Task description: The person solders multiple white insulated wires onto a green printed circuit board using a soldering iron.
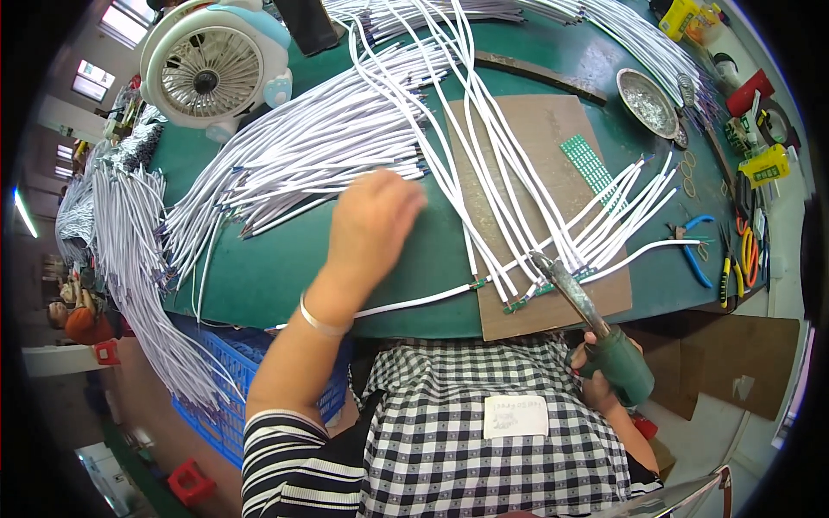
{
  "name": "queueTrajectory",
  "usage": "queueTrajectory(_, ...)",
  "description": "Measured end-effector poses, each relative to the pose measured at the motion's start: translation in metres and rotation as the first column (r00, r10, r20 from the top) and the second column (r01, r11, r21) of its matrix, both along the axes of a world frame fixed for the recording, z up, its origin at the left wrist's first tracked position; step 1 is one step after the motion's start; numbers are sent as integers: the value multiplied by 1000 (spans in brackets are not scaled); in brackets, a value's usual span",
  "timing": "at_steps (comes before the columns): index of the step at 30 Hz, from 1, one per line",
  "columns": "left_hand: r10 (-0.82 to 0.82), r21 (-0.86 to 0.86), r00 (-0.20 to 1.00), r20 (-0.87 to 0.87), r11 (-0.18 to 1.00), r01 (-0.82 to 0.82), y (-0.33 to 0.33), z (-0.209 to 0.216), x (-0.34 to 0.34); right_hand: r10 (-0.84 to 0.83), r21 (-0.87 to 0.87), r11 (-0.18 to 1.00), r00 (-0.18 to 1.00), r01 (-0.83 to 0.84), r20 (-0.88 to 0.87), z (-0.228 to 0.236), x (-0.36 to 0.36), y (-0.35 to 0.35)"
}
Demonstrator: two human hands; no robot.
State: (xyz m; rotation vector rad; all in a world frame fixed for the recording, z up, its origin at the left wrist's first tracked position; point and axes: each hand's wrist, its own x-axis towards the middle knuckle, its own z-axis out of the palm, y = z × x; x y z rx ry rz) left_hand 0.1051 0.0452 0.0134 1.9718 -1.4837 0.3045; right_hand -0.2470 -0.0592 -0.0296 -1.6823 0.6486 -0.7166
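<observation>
My right hand is wrapped round the green handle of a soldering iron, at the table's front edge. Its metal tip points up and left, over small green circuit boards joined to white cables on a brown board. My left hand, wearing a bangle, is over the table beside the cut ends of a pile of white cables. Its fingers are curled and blurred, so I cannot make out anything in them. One white cable runs from the front edge to the little boards.
A fan stands at the back left. More cables hang over the left side above a blue crate. On the right are a green perforated panel, a metal bowl, blue-handled pliers and a yellow-handled tool.
</observation>
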Motion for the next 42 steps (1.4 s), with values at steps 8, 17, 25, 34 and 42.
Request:
queueTrajectory(8,-45,10,993,108,999,44,-18,-18,24,-29,16,999,997,28,78,-13,-18,0)
queueTrajectory(17,-121,85,982,143,990,109,20,23,-30,-29,122,992,991,13,129,2,-4,-1)
queueTrajectory(25,-209,277,951,-229,922,270,25,8,-67,26,102,994,995,-36,100,0,-4,2)
queueTrajectory(34,-232,343,972,-33,911,229,29,18,-78,-55,216,976,987,21,154,-16,-19,9)
queueTrajectory(42,-380,202,923,65,910,361,28,4,-102,-17,172,985,993,-3,113,-9,-20,6)
